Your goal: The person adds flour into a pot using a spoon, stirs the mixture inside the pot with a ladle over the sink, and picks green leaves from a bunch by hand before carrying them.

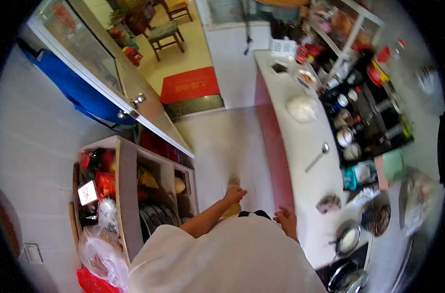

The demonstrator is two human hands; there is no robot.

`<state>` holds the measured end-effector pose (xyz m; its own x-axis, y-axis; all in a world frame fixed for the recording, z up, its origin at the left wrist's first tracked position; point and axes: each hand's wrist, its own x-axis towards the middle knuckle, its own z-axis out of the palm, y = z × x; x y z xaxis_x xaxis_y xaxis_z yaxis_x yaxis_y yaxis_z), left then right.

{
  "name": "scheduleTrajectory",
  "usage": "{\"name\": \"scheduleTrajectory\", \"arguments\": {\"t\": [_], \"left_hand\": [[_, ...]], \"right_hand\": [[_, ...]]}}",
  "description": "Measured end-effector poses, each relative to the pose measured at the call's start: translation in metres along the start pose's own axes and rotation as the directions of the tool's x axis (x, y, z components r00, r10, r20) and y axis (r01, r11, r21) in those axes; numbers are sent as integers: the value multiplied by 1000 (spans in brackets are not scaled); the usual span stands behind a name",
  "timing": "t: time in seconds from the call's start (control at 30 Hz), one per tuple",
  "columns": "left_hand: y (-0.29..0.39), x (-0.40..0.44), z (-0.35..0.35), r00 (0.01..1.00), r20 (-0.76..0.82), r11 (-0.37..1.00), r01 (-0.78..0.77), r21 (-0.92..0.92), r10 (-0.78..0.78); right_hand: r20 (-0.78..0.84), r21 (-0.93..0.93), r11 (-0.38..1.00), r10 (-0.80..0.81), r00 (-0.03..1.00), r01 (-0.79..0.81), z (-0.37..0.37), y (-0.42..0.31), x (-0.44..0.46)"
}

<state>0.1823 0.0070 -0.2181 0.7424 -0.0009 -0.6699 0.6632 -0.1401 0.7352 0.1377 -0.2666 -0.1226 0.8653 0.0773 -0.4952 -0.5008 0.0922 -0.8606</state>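
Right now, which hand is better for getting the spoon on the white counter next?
Probably the right hand: it looks empty and is beside the white counter, where the spoon lies. The left hand is farther from the counter.

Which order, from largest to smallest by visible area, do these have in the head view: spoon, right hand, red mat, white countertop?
1. White countertop
2. Red mat
3. Right hand
4. Spoon, thin

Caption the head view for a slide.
Left hand and right hand between a shelf unit and a white counter bearing a spoon.
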Motion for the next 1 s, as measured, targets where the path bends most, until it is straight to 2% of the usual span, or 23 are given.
{"name": "scheduleTrajectory", "arguments": {"t": [0.03,0.1,0.17,0.23,0.3,0.33,0.37,0.4,0.43,0.47,0.5,0.57,0.63,0.7,0.73,0.87,0.9,0.93,1.0], "left_hand": [[13,7,-20,999,-36,998,-39,41,40],[37,20,-60,999,-47,1000,4,-9,-4],[54,41,-98,944,-250,974,-194,115,217],[72,58,-140,908,-327,965,-249,80,261],[106,57,-184,902,-397,982,-187,-10,168],[112,65,-202,894,-445,984,-124,-128,55],[117,71,-216,890,-454,983,-125,-135,51],[119,78,-229,873,-486,954,-173,-244,34],[122,87,-241,857,-515,911,-223,-347,13],[121,102,-249,842,-536,882,-213,-421,-53],[124,113,-257,838,-543,878,-218,-426,-56],[132,136,-272,794,-602,884,-214,-415,-90],[138,167,-291,775,-630,898,-237,-371,-56],[159,184,-311,782,-608,833,-239,-498,-139],[161,201,-327,770,-623,827,-257,-499,-137],[190,250,-398,634,-743,868,-227,-441,-212],[208,259,-417,589,-775,867,-240,-438,-228],[223,266,-431,512,-838,897,-257,-359,-188],[241,280,-455,500,-841,878,-285,-384,-205]], "right_hand": [[42,-77,997,10,999,-7,17,-10,22],[102,-164,986,27,994,-10,52,-28,61],[191,-144,987,-37,981,65,95,-59,97],[265,-215,973,-28,964,87,136,-85,135],[381,-253,963,13,925,91,181,-118,161],[391,-259,962,19,920,90,197,-129,175],[459,-360,914,1,888,186,210,-140,190],[526,-446,848,-10,851,286,223,-148,205],[534,-449,845,-8,845,292,234,-154,221],[581,-511,770,-18,813,382,240,-157,238],[627,-561,682,-19,779,468,246,-157,256],[667,-538,682,-15,745,495,261,-167,290],[657,-594,679,101,747,431,284,-199,315],[688,-564,698,101,719,441,304,-220,348],[709,-536,717,96,698,446,316,-231,369],[736,-544,666,86,672,510,371,-268,458],[760,-488,716,68,646,499,387,-279,480],[782,-434,762,54,621,480,400,-290,499],[782,-435,784,85,617,444,430,-320,521]]}}
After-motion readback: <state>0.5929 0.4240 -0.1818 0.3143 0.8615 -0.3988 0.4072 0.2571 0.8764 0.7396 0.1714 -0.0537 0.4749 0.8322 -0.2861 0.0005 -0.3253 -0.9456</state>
